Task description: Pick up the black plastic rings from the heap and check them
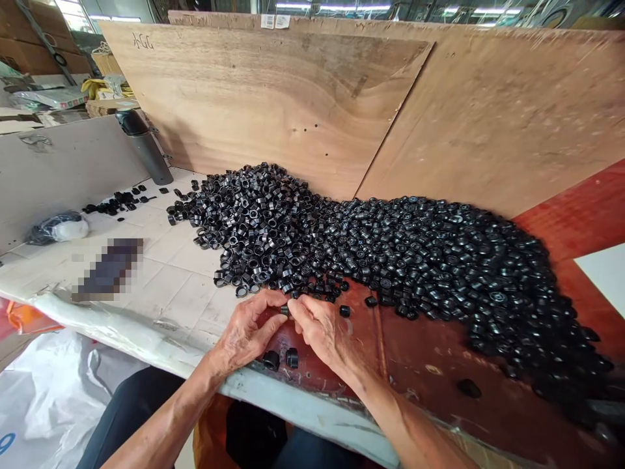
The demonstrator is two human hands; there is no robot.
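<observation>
Near the table's front edge, my left hand [254, 327] pinches a small black ring-shaped part [284, 311] between thumb and forefinger. My right hand [317, 326] meets it there, its fingers closed together at the same part; what exactly they grip is mostly hidden. Two black cylindrical pieces [291, 358] lie on the table just below my hands. Behind my fingers rises a large heap of black plastic rings [258, 215]. It runs to the right into a wide heap of black cap-like parts [415, 251].
A wooden board [273, 98] stands upright behind the heaps. A dark bottle [149, 153] leans at the back left, near scattered black bits [114, 203] and a plastic bag [58, 228]. A blurred-out dark object [112, 267] lies on the left. A padded edge [312, 407] borders the front.
</observation>
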